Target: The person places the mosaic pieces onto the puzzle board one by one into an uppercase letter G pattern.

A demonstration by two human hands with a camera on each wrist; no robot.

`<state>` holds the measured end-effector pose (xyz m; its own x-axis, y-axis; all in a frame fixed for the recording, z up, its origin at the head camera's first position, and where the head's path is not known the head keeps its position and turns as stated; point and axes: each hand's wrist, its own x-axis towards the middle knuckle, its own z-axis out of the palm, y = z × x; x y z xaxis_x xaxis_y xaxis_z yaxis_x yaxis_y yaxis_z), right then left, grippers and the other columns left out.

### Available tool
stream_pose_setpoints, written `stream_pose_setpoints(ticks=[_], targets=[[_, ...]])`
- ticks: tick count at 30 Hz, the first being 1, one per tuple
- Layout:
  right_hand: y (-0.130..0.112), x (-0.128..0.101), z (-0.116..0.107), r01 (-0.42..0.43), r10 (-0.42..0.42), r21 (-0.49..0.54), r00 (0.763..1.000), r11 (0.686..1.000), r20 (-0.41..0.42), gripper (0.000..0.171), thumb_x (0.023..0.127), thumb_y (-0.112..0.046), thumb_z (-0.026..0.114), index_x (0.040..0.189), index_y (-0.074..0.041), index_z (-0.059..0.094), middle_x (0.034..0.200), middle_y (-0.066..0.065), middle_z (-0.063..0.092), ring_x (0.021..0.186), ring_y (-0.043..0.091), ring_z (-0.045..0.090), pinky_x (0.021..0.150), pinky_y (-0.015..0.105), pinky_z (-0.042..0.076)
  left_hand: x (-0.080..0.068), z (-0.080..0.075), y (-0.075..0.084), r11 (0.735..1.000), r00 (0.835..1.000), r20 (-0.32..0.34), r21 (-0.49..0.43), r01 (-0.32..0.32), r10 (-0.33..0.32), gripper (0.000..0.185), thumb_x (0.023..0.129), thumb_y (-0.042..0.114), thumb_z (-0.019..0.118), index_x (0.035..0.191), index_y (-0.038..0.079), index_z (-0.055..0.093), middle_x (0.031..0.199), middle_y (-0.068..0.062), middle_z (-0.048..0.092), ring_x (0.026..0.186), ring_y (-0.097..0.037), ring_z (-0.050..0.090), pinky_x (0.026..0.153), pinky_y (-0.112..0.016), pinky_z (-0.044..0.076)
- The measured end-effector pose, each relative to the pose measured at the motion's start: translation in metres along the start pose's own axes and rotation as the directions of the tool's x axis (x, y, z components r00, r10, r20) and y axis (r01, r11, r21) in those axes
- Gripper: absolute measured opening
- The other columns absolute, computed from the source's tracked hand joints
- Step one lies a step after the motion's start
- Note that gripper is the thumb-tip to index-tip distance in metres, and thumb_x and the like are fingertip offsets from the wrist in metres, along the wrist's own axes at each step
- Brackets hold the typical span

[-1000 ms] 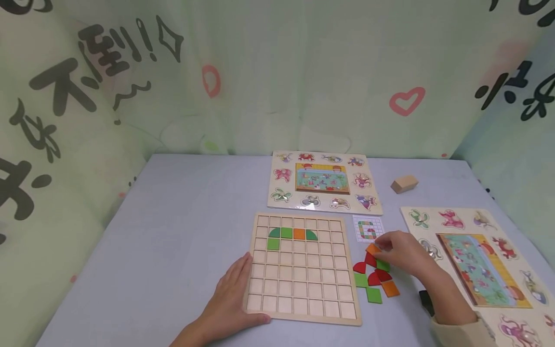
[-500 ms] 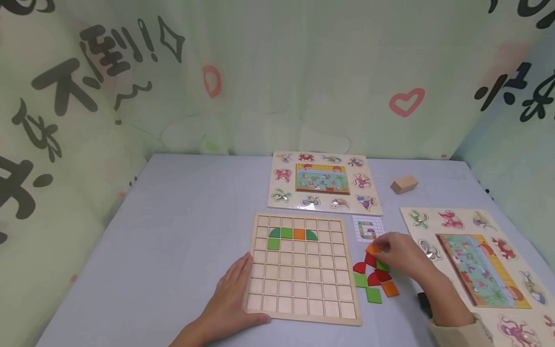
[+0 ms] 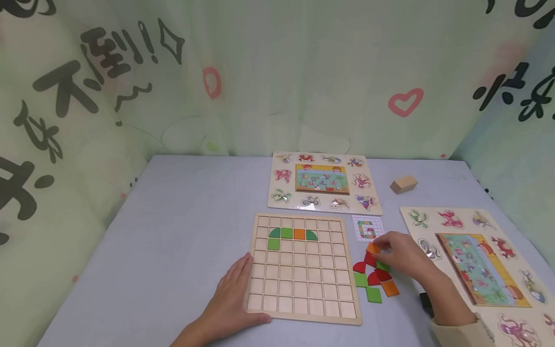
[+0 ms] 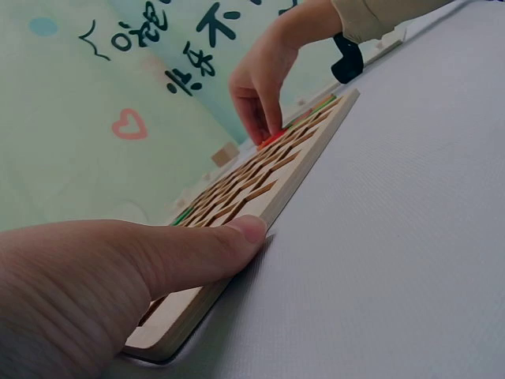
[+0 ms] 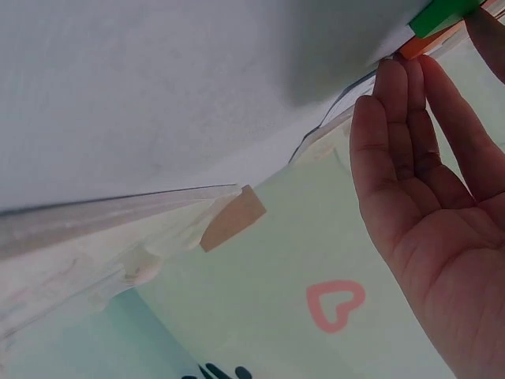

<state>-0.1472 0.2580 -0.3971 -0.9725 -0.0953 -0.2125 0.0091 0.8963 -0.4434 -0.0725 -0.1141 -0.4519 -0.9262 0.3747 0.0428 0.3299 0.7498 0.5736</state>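
Observation:
A wooden grid board (image 3: pixel 303 315) lies on the table, with several green pieces and an orange square tile (image 3: pixel 299 233) in its upper cells. My left hand (image 3: pixel 231 289) lies at its lower left corner, straight fingers along the side and thumb on the front edge. My right hand (image 3: pixel 401 255) pinches an orange tile (image 3: pixel 373 248) between thumb and fingertips, at the top of a loose pile. Red pieces (image 3: pixel 359 267), green square tiles (image 3: pixel 374 295) and another orange tile (image 3: pixel 390 288) make up the rest. In the right wrist view, a green tile (image 5: pixel 442 16) overlaps the orange one.
A small pattern card (image 3: pixel 367 228) lies right of the grid board. One animal puzzle board (image 3: pixel 286 185) is behind it, another (image 3: pixel 425 217) at the right. A wooden block (image 3: pixel 403 184) sits at the back right. Something black (image 3: pixel 427 304) shows beside the right forearm.
Both hands have stayed almost still. The right fingertips remain on the orange tile, and the pieces on the board have not changed.

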Motion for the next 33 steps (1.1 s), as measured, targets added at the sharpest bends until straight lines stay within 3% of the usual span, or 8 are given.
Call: stream_pose_setpoints(ticks=[7,13,21,25,33], targets=[[0.0,0.001,-0.002,0.003,-0.003,0.0,1.0,1.0,0.006,0.039,0.075,-0.009,0.074,0.107,0.01,0.061,0.096,0.017,0.059,0.086,0.029,0.052,0.074,0.043,0.049,0.0,0.0,0.0,1.0,1.0,0.007,-0.001,0.016,-0.016,0.118,0.063,0.07,0.066,0.146,0.002,0.016,0.151,-0.008,0.016,0.135,-0.025,0.015,0.102,-0.05,0.021],[-0.006,0.002,-0.002,0.04,-0.04,0.016,0.999,0.999,-0.035,0.042,0.075,-0.013,0.074,0.109,0.01,0.061,0.099,0.018,0.06,0.09,0.03,0.053,0.075,0.043,0.049,0.0,0.0,0.0,1.0,1.0,0.002,0.001,0.013,-0.013,0.118,0.063,0.07,0.066,0.145,0.001,0.017,0.151,-0.009,0.016,0.135,-0.025,0.015,0.102,-0.05,0.021],[-0.038,0.002,0.001,0.149,-0.147,0.04,0.989,0.988,-0.032,0.035,0.078,-0.013,0.071,0.107,0.004,0.064,0.098,0.01,0.061,0.089,0.026,0.054,0.078,0.044,0.048,0.0,-0.001,-0.002,0.999,0.999,0.015,0.004,0.033,-0.033,0.119,0.062,0.069,0.067,0.146,0.002,0.016,0.151,-0.007,0.015,0.135,-0.023,0.014,0.103,-0.049,0.02],[-0.059,0.006,0.006,0.237,-0.237,0.044,0.971,0.97,-0.018,0.03,0.077,-0.01,0.07,0.105,0.001,0.066,0.095,0.004,0.06,0.088,0.023,0.055,0.078,0.042,0.048,0.0,-0.001,-0.001,1.0,1.0,0.013,-0.004,0.027,-0.027,0.119,0.062,0.07,0.067,0.146,0.002,0.016,0.151,-0.008,0.015,0.135,-0.024,0.015,0.103,-0.05,0.02],[-0.098,0.013,0.021,0.408,-0.407,0.025,0.913,0.913,-0.027,0.024,0.077,-0.006,0.071,0.101,-0.001,0.069,0.092,-0.001,0.062,0.088,0.019,0.058,0.078,0.035,0.048,0.001,0.0,-0.001,1.0,0.999,0.028,-0.001,0.031,-0.031,0.12,0.062,0.071,0.066,0.146,0.003,0.014,0.152,-0.008,0.013,0.136,-0.024,0.013,0.103,-0.05,0.02]])
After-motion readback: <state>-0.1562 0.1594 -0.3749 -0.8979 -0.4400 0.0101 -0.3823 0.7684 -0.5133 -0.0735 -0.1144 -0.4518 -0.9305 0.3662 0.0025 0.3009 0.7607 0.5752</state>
